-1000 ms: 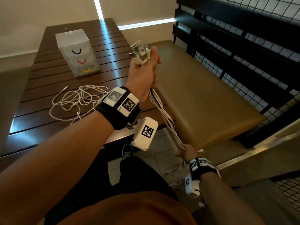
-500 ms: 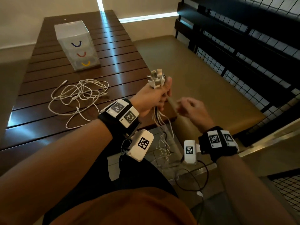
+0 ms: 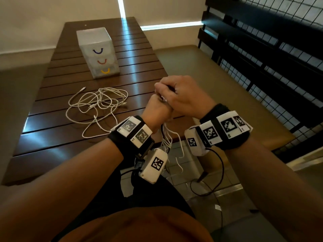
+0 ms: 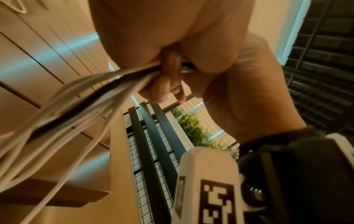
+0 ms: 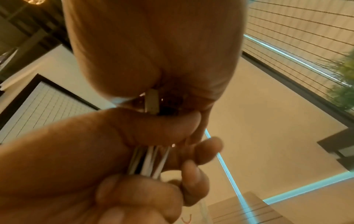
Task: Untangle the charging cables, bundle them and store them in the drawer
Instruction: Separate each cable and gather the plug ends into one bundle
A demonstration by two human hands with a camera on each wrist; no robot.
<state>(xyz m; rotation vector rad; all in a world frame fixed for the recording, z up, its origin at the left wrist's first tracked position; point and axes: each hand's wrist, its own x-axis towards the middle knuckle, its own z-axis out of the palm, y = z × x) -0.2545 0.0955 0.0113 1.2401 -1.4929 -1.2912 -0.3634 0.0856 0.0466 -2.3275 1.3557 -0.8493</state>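
hands [image 3: 158, 109] [image 3: 181, 96] around perhaps five cables [image 3: 167, 142]

L hand [image 3: 158, 109] fisted; R hand [image 3: 181, 95] cupped over it (touching).

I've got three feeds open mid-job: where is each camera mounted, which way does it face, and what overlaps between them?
Head: worn on the head, facing forward and down at the table; shows both forearms, the left hand and right hand meeting over the held cables.
Left wrist: faces along the palm, upward; shows left fingers gripping the cables, plus the right wrist.
Right wrist: faces along the palm, upward; shows both hands closed on the cables.
Shared: all three show the held cables.
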